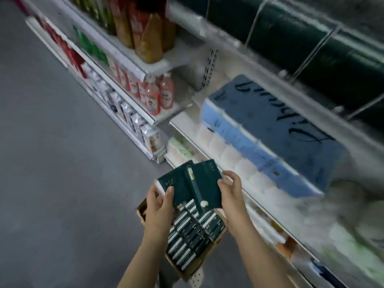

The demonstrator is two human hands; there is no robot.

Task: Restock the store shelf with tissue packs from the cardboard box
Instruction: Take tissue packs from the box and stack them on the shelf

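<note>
Between both hands I hold a small stack of dark green tissue packs [193, 183] just above the cardboard box [188, 272]. My left hand [160, 202] grips the stack's left end, thumb on top. My right hand [230, 189] grips its right edge. The box sits on the floor below, filled with several rows of dark green packs [194, 231] standing on edge. The white store shelf [187, 121] runs along the right, blurred by motion.
A big blue tissue bundle [270, 132] lies on the shelf over white rolls. Pink bottles [160, 94], orange packs [145, 36] and silver pouches [135, 121] fill the shelves to the left. Dark green rolls [311, 38] sit higher up. Grey floor [52, 163] spreads left.
</note>
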